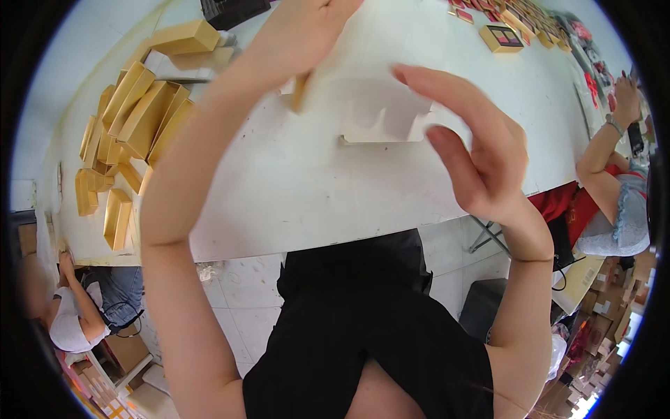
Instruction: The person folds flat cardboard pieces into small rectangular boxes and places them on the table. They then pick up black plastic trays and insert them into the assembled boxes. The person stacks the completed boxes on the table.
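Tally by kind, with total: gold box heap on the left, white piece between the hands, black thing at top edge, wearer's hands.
Gold, rectangular, card-like boxes: at least 10, overlapping
White, folded, card-like piece: 1
Black, box-like object, cut off: 1
Bare hands, left hand and right hand: 2
Total: at least 14

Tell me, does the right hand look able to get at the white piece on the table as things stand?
Probably yes: the right hand is open, its thumb and fingers near the right side of the white piece, with nothing visible in between. Whether they touch is unclear.
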The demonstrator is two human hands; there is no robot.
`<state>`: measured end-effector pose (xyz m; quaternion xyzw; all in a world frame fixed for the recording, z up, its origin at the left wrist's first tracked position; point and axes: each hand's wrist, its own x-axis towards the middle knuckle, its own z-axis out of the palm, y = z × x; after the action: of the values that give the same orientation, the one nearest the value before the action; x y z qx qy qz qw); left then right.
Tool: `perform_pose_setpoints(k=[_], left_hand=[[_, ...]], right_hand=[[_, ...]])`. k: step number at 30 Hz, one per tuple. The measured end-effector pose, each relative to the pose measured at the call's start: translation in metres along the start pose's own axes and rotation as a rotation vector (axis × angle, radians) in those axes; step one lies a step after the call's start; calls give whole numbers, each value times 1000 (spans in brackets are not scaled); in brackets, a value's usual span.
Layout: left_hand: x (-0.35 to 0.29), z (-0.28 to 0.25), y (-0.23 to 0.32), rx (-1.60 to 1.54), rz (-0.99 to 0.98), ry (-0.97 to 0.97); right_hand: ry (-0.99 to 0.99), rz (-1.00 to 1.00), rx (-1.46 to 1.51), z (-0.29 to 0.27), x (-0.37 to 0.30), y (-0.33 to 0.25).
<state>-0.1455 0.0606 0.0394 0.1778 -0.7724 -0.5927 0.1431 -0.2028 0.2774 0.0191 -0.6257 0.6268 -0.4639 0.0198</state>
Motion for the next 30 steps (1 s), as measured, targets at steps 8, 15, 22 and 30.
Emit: perform_pose_setpoints(k=[8,15,22,30], left_hand=[[44,51,-42,879,301,-608],[40,58,-72,1161,774,-222],[48,51,-70,1139,742,-372],[36,64,-59,1229,885,-452]], right_hand=[[-119,-412,-637,21,-57,54],[-157,61,-323,15,-35,50],[-111,-165,-512,30,-12,71],[-40,-191,-521,38,-45,60]])
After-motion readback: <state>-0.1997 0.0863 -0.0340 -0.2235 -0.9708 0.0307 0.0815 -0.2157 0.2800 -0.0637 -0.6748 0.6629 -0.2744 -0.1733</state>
